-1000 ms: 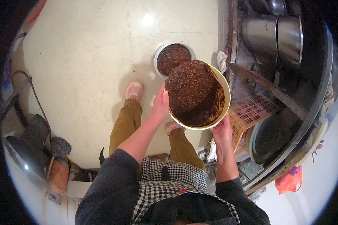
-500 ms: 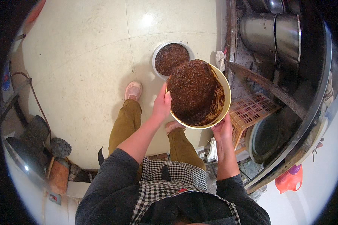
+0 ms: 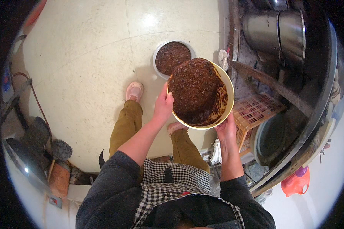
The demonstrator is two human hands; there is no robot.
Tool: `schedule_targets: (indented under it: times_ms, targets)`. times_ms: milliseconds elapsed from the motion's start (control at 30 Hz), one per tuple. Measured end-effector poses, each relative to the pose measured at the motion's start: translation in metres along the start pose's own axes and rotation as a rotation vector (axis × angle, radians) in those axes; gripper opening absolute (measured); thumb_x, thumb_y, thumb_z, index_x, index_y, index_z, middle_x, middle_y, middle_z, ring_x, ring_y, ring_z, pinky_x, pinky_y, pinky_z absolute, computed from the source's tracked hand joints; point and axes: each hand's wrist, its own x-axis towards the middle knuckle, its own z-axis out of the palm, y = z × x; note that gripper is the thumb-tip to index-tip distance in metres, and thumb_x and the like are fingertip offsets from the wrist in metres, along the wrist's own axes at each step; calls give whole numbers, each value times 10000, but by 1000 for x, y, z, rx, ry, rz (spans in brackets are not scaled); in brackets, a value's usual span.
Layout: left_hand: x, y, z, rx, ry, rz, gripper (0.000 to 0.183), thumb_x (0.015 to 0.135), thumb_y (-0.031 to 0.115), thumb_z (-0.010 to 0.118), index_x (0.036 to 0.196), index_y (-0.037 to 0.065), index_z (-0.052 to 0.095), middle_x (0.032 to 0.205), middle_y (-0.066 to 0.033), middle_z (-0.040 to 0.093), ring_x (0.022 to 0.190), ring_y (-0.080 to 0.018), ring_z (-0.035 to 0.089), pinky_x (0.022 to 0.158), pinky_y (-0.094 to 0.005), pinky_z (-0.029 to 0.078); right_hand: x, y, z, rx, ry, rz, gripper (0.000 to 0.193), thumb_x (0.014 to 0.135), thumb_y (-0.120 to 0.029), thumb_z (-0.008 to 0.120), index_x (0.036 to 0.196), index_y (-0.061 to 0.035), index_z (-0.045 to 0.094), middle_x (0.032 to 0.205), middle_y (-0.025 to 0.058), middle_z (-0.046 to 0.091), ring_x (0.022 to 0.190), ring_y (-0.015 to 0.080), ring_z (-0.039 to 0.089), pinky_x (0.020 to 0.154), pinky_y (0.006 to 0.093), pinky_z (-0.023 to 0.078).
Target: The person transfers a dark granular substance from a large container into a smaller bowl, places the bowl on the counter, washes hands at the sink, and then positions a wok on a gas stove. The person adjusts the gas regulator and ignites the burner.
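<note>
Between my two hands is a cream-coloured basin point(image 3: 230, 89), tilted with its far left side lower. A thick, dark brown, grainy paste point(image 3: 197, 89) fills it and reaches that far left rim; brown smears mark the bared inner wall on the right. My left hand point(image 3: 164, 105) is closed on the left rim, thumb on top. At the lower right, my right hand point(image 3: 227, 128) grips the basin from below, its fingers partly hidden. Just beyond, on the floor, stands a whitish basin point(image 3: 155, 61) holding similar brown paste; the held basin covers part of it.
On the right, a dark shelf holds large metal pots point(image 3: 262, 32), with an orange plastic basket point(image 3: 256, 110) and a dark round tub point(image 3: 271, 139) below. A white cloth point(image 3: 223, 59) lies by the shelf edge. A pan point(image 3: 26, 160) and brush point(image 3: 62, 150) are at left.
Almost nothing differs. The whole view has shifted slightly, with the floor basin a little farther up and left in it. Both hands keep their hold on the tilted basin.
</note>
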Motion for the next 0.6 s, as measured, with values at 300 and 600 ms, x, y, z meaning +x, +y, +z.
schedule_targets:
  times_ms: [300,600]
  targets:
    - [1,9,0,14,-10,-20,472,906,131,389,1359,29,303,1238,-141,486,1120,-202,465,950,-303,347,4,-1,-6,-16,-15,5,469,919,-425,422,1202,-54,469,1096,86,572,966,210,565,794,357,485]
    - [-1,8,2,-17,-90,-57,503,899,92,414,1378,33,271,1255,-80,465,1084,-141,453,933,-268,351,12,7,-13,43,-24,18,466,907,-444,446,1182,-69,479,1118,79,566,994,211,561,788,375,499]
